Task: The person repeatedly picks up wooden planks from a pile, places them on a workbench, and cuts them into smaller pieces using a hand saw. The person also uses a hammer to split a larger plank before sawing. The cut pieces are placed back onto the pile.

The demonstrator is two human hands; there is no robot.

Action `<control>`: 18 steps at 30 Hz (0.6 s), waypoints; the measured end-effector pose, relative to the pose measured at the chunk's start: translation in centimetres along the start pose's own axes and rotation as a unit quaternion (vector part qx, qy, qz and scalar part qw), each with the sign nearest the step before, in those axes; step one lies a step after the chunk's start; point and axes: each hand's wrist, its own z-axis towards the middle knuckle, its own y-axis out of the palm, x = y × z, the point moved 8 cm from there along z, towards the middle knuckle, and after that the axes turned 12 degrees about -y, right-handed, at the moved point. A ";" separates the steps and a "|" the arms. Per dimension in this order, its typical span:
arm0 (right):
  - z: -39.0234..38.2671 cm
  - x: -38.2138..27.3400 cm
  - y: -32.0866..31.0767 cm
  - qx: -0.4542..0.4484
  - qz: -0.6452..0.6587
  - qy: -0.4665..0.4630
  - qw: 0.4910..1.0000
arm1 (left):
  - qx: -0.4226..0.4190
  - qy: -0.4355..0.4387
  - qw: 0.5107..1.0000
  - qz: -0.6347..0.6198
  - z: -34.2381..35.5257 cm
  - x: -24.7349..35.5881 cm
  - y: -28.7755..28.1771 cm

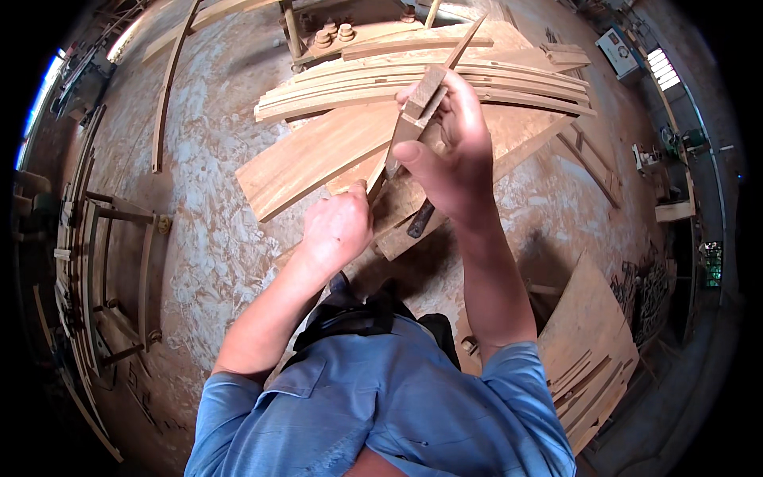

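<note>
Head view: both hands' grip clenched on wood strip [421, 107], long axis pointing upper-right.

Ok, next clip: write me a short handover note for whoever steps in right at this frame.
Right hand: closed around a narrow wooden strip, held up at a slant above the pile.
Left hand: fist closed at the strip's lower end; what it grips is hidden.
Things: curved slats stacked ahead, a flat board under the hands, a dark-handled tool lying on the offcuts, plywood sheets at lower right.
Done: cannot tell from this view.
Left: the strip is in hand, not yet set down.
</note>
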 end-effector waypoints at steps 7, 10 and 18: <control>-1.2 -2.4 -2.0 0.039 -0.022 -0.058 0.997 | -0.011 0.007 1.000 -0.003 -0.9 1.6 1.0; -1.8 -3.0 -2.6 0.095 0.017 -0.065 0.993 | 0.003 0.015 1.000 -0.010 -1.6 2.4 1.8; -2.6 -2.9 -3.7 0.126 0.061 -0.094 0.986 | 0.006 0.000 1.000 -0.026 -2.0 3.3 2.2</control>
